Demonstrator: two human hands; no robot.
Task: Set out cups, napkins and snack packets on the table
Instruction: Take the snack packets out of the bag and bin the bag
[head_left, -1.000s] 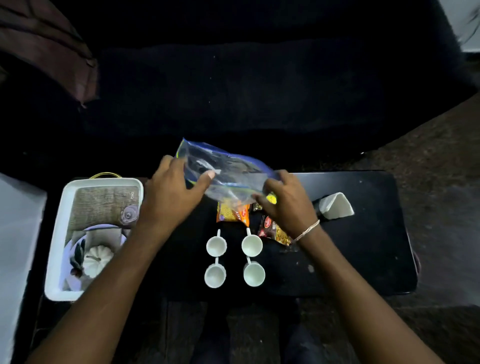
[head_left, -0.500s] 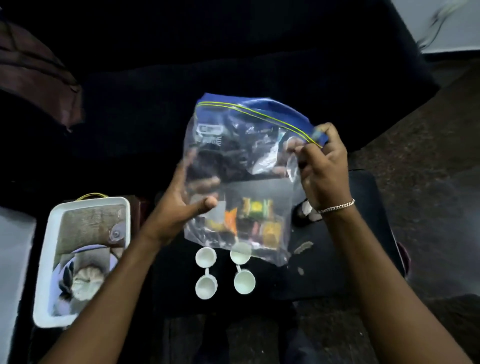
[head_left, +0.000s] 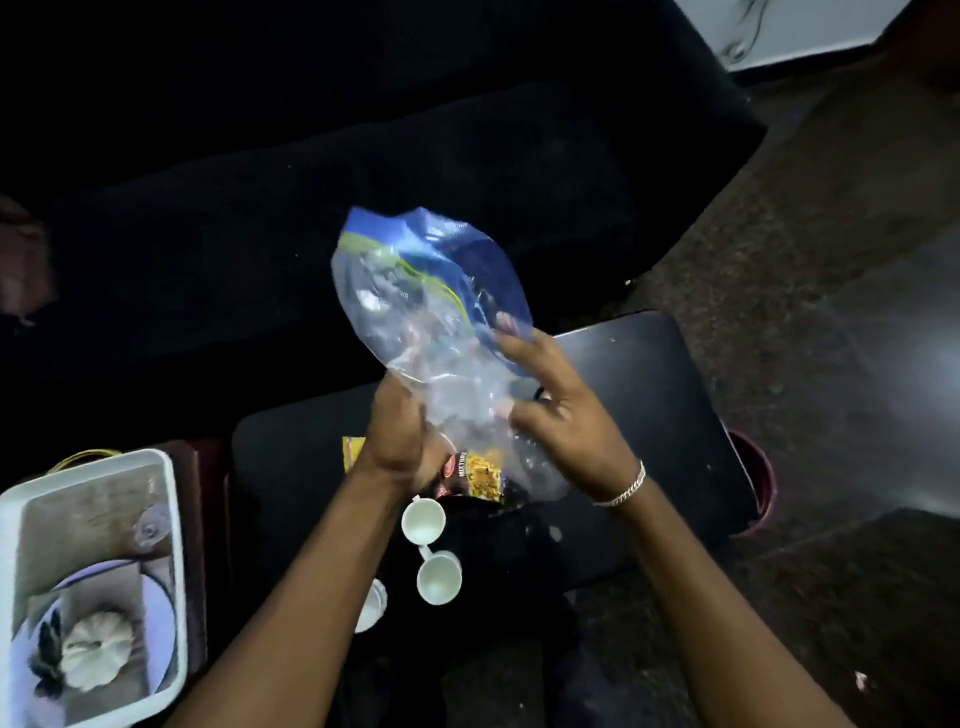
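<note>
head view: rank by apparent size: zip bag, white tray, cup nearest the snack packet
1. white tray
2. zip bag; close to the tray, and held nearer the camera, so that order is unsure
3. cup; clearly smallest

Quick count around the black table (head_left: 649, 395): three white cups (head_left: 424, 521) showing on it, one half hidden under an arm. Two snack packets (head_left: 480, 474) peeking out, at least that's all I can make out. One clear zip bag (head_left: 426, 312) above it, two hands (head_left: 397, 441) on that. One white tray (head_left: 174, 571) left of the table.
</note>
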